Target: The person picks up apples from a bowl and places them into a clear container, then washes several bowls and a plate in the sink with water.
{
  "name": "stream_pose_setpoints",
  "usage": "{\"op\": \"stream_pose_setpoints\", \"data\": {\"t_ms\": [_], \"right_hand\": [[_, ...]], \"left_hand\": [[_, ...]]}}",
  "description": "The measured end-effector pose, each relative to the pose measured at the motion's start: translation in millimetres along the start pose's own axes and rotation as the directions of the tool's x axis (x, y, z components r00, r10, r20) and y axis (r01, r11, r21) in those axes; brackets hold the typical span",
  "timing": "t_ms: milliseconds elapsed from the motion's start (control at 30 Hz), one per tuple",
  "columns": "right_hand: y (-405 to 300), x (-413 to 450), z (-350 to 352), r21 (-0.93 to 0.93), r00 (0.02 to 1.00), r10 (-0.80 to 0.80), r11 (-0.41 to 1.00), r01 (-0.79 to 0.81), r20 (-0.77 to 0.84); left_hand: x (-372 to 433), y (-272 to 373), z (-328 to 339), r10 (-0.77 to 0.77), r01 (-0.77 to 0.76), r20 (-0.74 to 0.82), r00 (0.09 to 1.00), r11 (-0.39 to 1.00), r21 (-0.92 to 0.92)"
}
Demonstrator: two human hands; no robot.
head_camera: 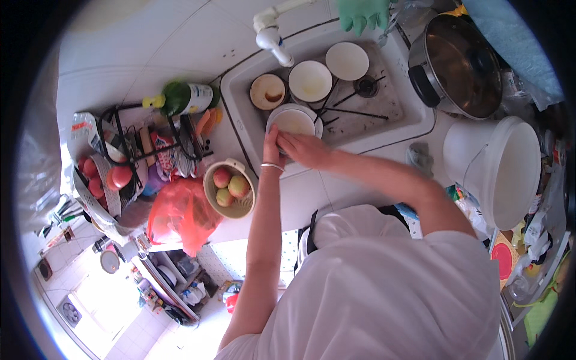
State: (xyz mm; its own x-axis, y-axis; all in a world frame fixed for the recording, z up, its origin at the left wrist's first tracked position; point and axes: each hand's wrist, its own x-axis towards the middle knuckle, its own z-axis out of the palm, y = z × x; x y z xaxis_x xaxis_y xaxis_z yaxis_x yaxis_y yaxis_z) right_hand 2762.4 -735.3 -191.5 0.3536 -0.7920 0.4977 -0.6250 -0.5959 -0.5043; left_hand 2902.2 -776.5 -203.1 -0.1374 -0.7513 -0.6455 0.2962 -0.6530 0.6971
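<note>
My left hand [271, 147], with a light bangle at the wrist, is at the near left edge of a white bowl [297, 120] in the sink. My right hand [308, 150] reaches in from the right, its fingers against the left hand and over the bowl's near side. The overlapping hands hide whether either grips the rim. Behind them are a stained bowl [267, 92], a white bowl with pale yellowish residue [310, 81] and another white bowl [347, 61]. Several dark chopsticks [357, 113] lie on the sink floor beside the drain [367, 85].
A white faucet [275, 47] hangs over the sink [420, 105]. On the left are a fruit basket [243, 209], a red plastic bag [182, 213] and a green detergent bottle [180, 98]. A metal pot [432, 67] and a white bucket [468, 157] stand on the right.
</note>
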Motion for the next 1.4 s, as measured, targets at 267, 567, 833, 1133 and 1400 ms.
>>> {"op": "stream_pose_setpoints", "data": {"t_ms": [267, 567, 833, 1133, 1400], "right_hand": [[-34, 6, -11, 0.006, 0.862, 0.192, 0.975, -0.221, 0.468], [-39, 20, -10, -0.021, 0.808, 0.065, 0.998, -0.066, 0.585], [-50, 21, -18, -0.024, 0.842, -0.119, 0.988, 0.155, 0.526], [-49, 19, -16, -0.027, 0.872, 0.108, 0.994, -0.108, 0.477], [-8, -1, -8, -0.147, 0.879, -0.382, 0.889, 0.433, 0.284]], "left_hand": [[-39, -7, -2, -0.085, 0.078, -0.055, 0.995, 0.989, -0.123], [-57, -7, -23, -0.048, 0.056, 0.031, 0.998, 0.941, -0.332], [-60, -2, -41, -0.142, 0.136, -0.039, 0.989, 0.982, -0.128], [-62, 9, -15, -0.028, 0.020, -0.096, 0.995, 0.996, -0.092], [-70, 23, -5, -0.034, 0.039, -0.085, 0.996, 0.998, 0.050]]}}
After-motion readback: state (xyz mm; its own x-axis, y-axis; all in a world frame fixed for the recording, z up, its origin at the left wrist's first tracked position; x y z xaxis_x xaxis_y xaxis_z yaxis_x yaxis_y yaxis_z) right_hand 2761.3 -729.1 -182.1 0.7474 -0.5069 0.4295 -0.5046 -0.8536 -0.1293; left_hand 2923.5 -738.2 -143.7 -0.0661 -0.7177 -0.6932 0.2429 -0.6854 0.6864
